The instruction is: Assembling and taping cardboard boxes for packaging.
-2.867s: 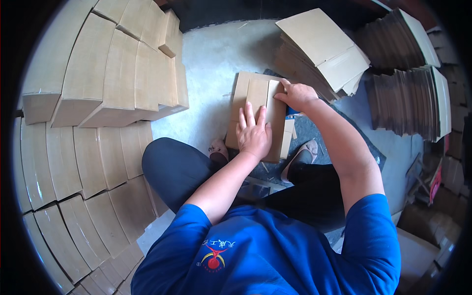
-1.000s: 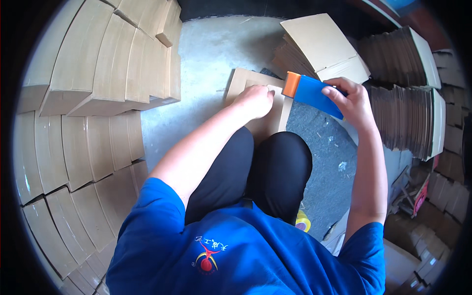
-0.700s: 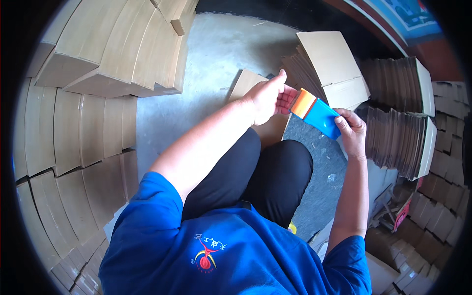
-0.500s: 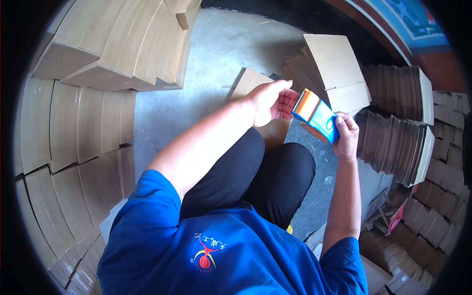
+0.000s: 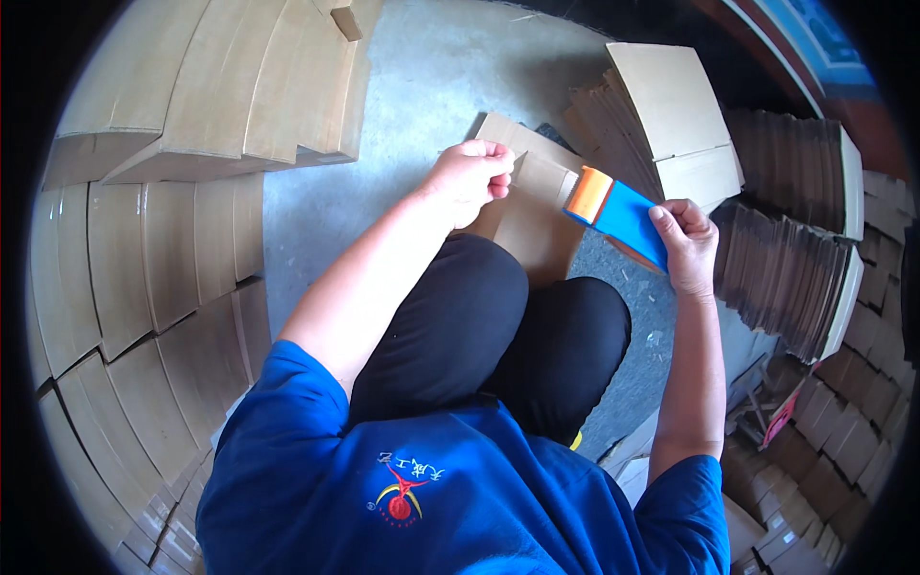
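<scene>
My right hand (image 5: 686, 240) grips the rear end of a blue and orange tape dispenser (image 5: 625, 218), its thumb on top. The dispenser is tilted, its orange front toward my left hand (image 5: 471, 180). That hand is closed in a pinch, a short way left of the dispenser. What looks like a faint clear strip of tape (image 5: 544, 172) runs from its fingertips toward the dispenser; its edges are hard to see. Below both hands, in front of my knees, a brown cardboard box (image 5: 537, 218) lies on the floor, partly hidden by my left hand and legs.
Stacked cartons (image 5: 182, 240) form a wall on the left. Flat cardboard sheets (image 5: 671, 105) lean at the far right, beside bundled cardboard (image 5: 781, 278). More stacks line the right edge. Grey floor (image 5: 441, 67) shows beyond the box.
My left hand has moved left, away from the dispenser, and its fingers have closed into a pinch. My right hand and the dispenser have shifted slightly right and turned a little.
</scene>
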Available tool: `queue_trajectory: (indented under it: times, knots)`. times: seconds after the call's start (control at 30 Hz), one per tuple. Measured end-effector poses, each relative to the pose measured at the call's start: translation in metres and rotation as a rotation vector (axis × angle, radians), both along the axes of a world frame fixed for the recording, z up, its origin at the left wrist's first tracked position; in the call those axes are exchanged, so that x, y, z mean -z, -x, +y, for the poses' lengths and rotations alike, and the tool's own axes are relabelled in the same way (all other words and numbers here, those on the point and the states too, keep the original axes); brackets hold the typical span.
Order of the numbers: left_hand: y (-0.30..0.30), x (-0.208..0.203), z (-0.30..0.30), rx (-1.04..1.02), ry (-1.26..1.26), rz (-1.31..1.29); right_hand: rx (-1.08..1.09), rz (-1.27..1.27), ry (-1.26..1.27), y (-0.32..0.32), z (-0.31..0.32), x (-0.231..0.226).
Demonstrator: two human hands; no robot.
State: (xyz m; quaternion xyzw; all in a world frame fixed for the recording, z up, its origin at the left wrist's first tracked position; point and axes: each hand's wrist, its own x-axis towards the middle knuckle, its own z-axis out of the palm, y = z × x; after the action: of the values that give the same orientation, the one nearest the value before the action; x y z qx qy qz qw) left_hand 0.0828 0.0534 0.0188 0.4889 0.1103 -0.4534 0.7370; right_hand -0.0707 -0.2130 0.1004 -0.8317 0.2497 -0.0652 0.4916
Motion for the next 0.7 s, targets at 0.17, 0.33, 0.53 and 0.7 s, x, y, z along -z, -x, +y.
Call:
queue_trajectory:
  times: [0.17, 0.33, 0.53, 0.7]
  knots:
    - [-0.008, 0.03, 0.008, 0.029, -0.052, -0.003, 0.001, 0.058, 0.063, 0.003, -0.015, 0.011]
    - [-0.014, 0.044, 0.005, -0.036, -0.095, 0.03, 0.006, 0.11, 0.11, -0.008, -0.014, 0.02]
    - [-0.01, 0.054, 0.01, -0.075, -0.068, 0.135, -0.032, 0.1, 0.066, -0.011, -0.029, 0.035]
    - [-0.009, 0.033, 0.016, 0.128, 0.136, 0.248, -0.025, 0.059, 0.043, -0.004, -0.039, 0.042]
